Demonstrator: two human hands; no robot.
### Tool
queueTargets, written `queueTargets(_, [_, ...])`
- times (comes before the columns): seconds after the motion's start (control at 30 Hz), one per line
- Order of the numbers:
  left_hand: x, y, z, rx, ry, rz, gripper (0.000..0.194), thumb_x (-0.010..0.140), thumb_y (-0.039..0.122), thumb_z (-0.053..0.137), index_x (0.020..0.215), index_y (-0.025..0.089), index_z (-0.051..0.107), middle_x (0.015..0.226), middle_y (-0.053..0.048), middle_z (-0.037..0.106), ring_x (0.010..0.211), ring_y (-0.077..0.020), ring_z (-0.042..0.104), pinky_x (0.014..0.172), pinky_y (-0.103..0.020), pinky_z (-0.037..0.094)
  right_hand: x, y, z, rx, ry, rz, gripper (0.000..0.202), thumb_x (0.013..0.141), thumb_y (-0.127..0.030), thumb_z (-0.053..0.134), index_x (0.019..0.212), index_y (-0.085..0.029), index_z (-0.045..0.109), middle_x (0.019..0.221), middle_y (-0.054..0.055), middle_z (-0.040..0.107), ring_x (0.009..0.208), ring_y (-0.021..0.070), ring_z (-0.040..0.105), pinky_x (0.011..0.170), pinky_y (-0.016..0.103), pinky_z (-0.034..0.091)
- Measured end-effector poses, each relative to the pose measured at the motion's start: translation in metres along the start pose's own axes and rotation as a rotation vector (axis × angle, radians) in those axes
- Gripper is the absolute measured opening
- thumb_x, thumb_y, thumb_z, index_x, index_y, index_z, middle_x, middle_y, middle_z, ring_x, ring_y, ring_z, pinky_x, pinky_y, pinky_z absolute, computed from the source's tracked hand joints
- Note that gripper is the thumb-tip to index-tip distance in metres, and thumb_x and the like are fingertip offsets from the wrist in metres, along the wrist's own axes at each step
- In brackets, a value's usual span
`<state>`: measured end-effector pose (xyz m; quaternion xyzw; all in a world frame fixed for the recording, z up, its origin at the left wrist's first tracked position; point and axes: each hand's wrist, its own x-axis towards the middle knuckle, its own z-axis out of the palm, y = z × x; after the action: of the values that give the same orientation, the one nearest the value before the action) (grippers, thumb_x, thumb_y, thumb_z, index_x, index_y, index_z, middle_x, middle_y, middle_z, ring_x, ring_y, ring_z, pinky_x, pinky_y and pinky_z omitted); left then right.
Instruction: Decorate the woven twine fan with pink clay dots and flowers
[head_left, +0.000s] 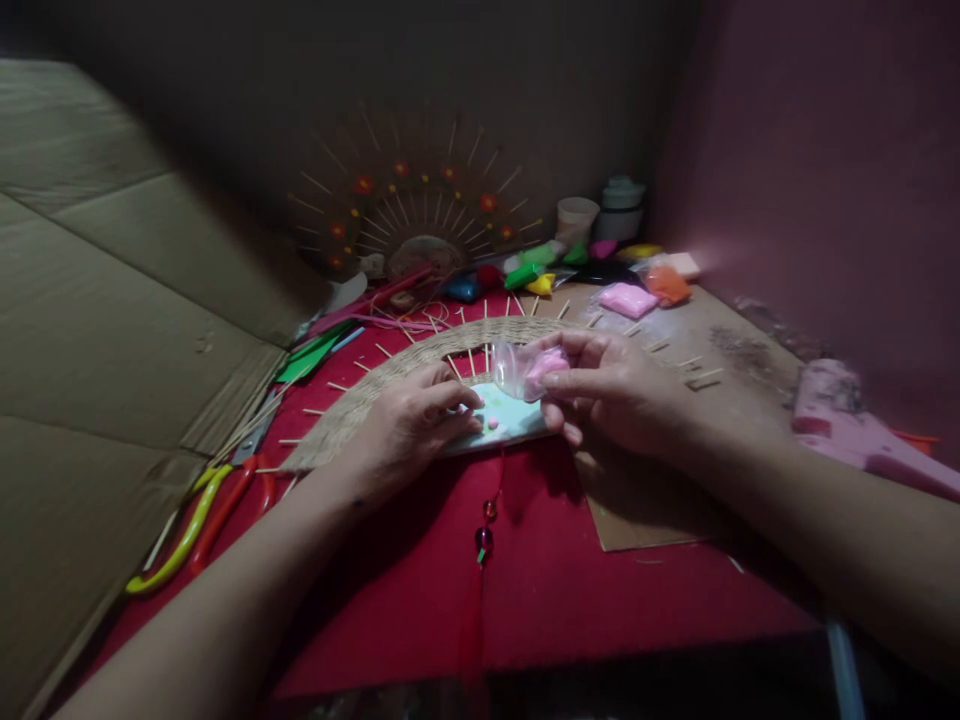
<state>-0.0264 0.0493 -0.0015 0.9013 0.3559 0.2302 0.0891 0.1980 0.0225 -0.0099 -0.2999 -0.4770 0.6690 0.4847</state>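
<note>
Pink packet (538,371) in right grip (619,385)

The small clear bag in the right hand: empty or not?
Not empty: a pink lump shows through the clear bag.

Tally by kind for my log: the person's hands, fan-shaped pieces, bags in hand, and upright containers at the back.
Hands: 2 (left hand, right hand)
Fan-shaped pieces: 2 (woven fan, flowered fan)
Bags in hand: 1 (pink bag)
Containers: 2 (cup, lidded container)
Total: 7
</note>
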Motion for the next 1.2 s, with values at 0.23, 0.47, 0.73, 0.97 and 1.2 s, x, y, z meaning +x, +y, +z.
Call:
queueTargets(0.23, [0.001, -0.002, -0.004, -0.010, -0.066, -0.024, 0.016, 0.084, 0.027, 0.059, 0.091, 0.020, 0.072, 0.094, -0.007, 0.063, 0.079, -0.0176, 0.059, 0.071, -0.031, 0.047, 0.000, 0.000, 0.000, -0.007, 0.010, 0.004, 0.024, 0.072, -0.015, 0.068, 0.094, -0.018, 0.058, 0.066, -0.001, 0.064, 0.046, 0.0105, 0.057, 0.036, 0.019, 0.044])
queueTargets(0.47, [0.002, -0.003, -0.006, -0.074, -0.048, -0.068, 0.021, 0.085, 0.030, 0.056, 0.090, 0.019, 0.073, 0.090, -0.008, 0.065, 0.078, -0.0179, 0.060, 0.070, -0.030, 0.047, 0.001, 0.000, 0.001, -0.005, 0.002, 0.003, 0.023, 0.072, -0.013, 0.066, 0.093, -0.017, 0.057, 0.061, -0.002, 0.062, 0.045, 0.0102, 0.057, 0.036, 0.018, 0.045])
queueTargets(0.73, [0.000, -0.006, -0.006, -0.176, -0.038, -0.108, 0.010, 0.080, 0.021, 0.060, 0.083, 0.020, 0.070, 0.085, -0.002, 0.065, 0.078, -0.0138, 0.060, 0.067, -0.024, 0.044, -0.001, 0.000, 0.001, 0.001, -0.003, 0.004, 0.024, 0.072, -0.011, 0.066, 0.093, -0.017, 0.057, 0.063, -0.001, 0.064, 0.046, 0.0102, 0.057, 0.037, 0.018, 0.044])
queueTargets(0.97, [-0.001, -0.001, -0.010, -0.213, 0.066, -0.183, 0.012, 0.085, 0.030, 0.060, 0.086, 0.021, 0.068, 0.084, 0.000, 0.066, 0.077, -0.0123, 0.059, 0.070, -0.024, 0.043, 0.001, 0.003, 0.000, -0.040, 0.000, 0.014, 0.023, 0.075, -0.014, 0.065, 0.096, -0.018, 0.057, 0.060, -0.001, 0.063, 0.045, 0.0102, 0.056, 0.038, 0.018, 0.045])
queueTargets(1.2, [-0.002, 0.030, -0.011, -0.553, 0.249, -0.339, 0.008, 0.079, 0.026, 0.067, 0.085, 0.020, 0.067, 0.081, 0.002, 0.067, 0.072, -0.0093, 0.059, 0.065, -0.018, 0.046, 0.001, 0.006, 0.002, -0.139, 0.024, -0.006, 0.024, 0.077, -0.017, 0.064, 0.099, -0.020, 0.055, 0.060, -0.002, 0.063, 0.044, 0.0100, 0.056, 0.039, 0.019, 0.045])
